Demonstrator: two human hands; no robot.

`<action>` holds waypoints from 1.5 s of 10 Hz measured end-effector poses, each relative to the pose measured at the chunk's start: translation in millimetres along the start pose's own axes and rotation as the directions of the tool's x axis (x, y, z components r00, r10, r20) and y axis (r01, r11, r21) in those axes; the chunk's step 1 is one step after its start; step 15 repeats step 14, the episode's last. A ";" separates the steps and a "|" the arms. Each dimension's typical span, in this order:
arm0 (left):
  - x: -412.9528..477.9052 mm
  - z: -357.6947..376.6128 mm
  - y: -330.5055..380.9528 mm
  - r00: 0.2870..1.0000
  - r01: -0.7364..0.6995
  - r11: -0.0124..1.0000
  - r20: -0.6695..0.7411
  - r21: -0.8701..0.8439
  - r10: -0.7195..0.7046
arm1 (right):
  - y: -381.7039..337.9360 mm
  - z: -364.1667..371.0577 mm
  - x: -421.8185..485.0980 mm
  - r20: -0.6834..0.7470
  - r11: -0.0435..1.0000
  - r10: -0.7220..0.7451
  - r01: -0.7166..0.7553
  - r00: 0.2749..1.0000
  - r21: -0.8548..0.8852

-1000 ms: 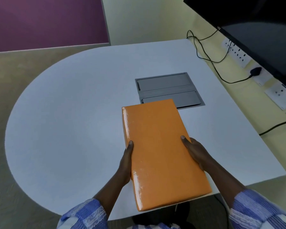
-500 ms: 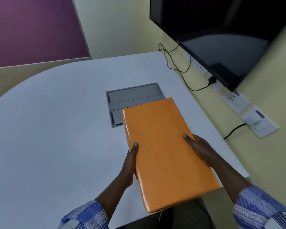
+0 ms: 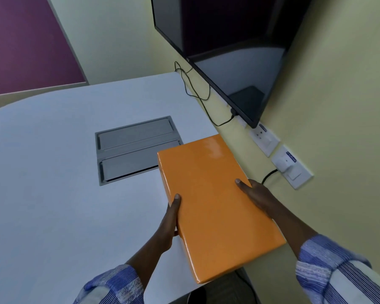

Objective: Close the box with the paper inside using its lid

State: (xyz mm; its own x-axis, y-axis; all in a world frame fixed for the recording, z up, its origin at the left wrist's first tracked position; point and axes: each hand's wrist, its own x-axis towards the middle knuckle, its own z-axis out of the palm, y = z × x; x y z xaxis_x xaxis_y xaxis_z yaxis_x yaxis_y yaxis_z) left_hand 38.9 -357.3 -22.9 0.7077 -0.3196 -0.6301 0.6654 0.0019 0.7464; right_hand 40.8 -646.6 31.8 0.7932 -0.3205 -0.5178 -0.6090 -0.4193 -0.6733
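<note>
I held the orange box [image 3: 215, 200] between both hands, its lid already down over it as far as I could judge; no seam or gap showed on the glossy top, and the paper inside was hidden from me. My left hand [image 3: 169, 222] had its grip pressed on the left long edge, thumb lying on top and the fingers wrapped under out of sight. My right hand [image 3: 257, 198] was clamped on the right long edge the same way, thumb on the lid. The box sat tilted over the right near corner of the white surface [image 3: 53, 194], partly past its edge toward the wall, just beside the grey hatch [image 3: 136, 148] set into the surface. By my reckoning the closing itself was done; what was left was setting the box down flat and letting go.
</note>
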 end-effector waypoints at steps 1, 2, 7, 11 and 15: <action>5.4 6.6 -3.5 1.000 0.017 1.000 -0.001 0.000 -0.017 | 5.4 -2.1 5.1 0.002 0.997 -0.039 0.039 0.999 -0.068; 9.2 13.8 -6.3 1.000 0.003 1.000 -0.006 0.003 -0.003 | 6.4 10.6 3.5 -0.138 0.913 -0.225 0.159 0.965 -0.375; 40.3 63.4 8.7 1.000 -0.023 0.998 0.021 0.059 0.022 | 15.5 56.9 -10.4 0.031 0.573 -0.535 0.390 0.844 -0.720; 40.6 60.2 24.1 0.997 -0.077 0.967 0.028 0.244 0.073 | 2.8 57.5 -14.7 -0.015 0.609 -0.503 0.342 0.864 -0.716; -1.0 -62.4 -3.1 0.924 0.011 0.673 -0.264 0.739 0.275 | -56.1 178.6 -55.5 0.159 0.525 -0.603 0.538 0.782 -0.659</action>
